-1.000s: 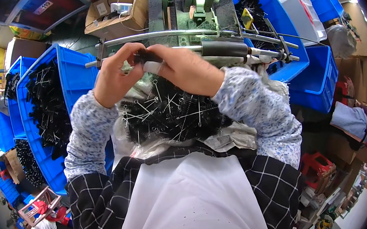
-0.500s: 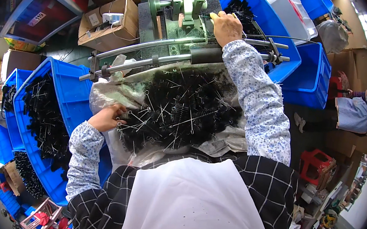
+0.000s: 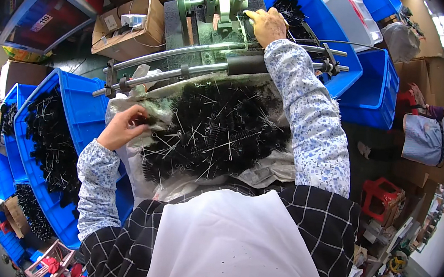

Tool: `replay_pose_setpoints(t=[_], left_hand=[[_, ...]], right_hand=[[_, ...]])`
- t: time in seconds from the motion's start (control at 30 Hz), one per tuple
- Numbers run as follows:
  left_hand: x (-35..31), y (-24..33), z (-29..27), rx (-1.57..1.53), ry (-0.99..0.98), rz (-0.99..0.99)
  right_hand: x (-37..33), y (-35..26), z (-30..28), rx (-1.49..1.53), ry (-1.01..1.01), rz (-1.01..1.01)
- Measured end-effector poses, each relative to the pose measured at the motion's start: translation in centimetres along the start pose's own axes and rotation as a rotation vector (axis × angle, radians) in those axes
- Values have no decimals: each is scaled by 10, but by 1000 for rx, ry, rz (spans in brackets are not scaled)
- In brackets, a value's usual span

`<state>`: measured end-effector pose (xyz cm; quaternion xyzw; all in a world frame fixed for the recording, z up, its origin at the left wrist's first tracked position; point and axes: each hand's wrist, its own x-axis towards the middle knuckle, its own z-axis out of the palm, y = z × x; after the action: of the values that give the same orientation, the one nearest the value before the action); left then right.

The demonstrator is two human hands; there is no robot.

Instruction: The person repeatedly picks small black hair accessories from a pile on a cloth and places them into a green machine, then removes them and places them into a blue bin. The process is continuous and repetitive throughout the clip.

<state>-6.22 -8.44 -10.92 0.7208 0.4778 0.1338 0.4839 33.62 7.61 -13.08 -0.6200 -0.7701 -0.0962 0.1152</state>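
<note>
My right hand (image 3: 268, 27), with yellow coverings on its fingertips, reaches to the right side of a green machine (image 3: 224, 6). Thumb and fingers are pinched together at its working end; what they grip is too small to make out. Below the machine's metal rails lies a pile of black twisted-wire brushes (image 3: 217, 132) with looped wire ends, spread over a pale plastic sheet (image 3: 279, 165). Over the pile's left edge my left hand (image 3: 122, 126) is raised with curled fingers. Something dark shows between thumb and fingers, but I cannot tell what it is.
Two metal rails (image 3: 157, 78) cross in front of the machine. Left stands a blue bin (image 3: 80, 99) of black brushes; another blue bin (image 3: 346, 71) is at the back right. An open cardboard box (image 3: 135, 34) is left of the machine. A person (image 3: 427, 136) is at far right, near a red stool (image 3: 381, 197).
My left hand has lifted off the brushes and moved up and slightly left. My right hand has shifted slightly left and up at the machine; the black bristles by its fingertips no longer show.
</note>
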Motion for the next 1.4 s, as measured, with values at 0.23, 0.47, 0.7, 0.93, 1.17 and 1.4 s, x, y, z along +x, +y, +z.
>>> replay_pose_setpoints(t=[0.23,0.47,0.7,0.93,1.17,1.4], left_hand=[[-8,31,-31,-86,229,-31],[1,49,-31,-56,269,15],[13,65,-29,-69,293,152],[6,64,-33,-102,355,207],[30,78,-24,-153,332,310],[55,95,-9,-131,277,382]], right_hand=[[-19,3,-22,-24,-29,192],[-16,-19,-3,100,129,126],[-6,-64,-10,28,86,99],[-18,6,-4,42,143,117],[6,54,-4,-94,-53,95],[-15,106,-61,-325,316,127]])
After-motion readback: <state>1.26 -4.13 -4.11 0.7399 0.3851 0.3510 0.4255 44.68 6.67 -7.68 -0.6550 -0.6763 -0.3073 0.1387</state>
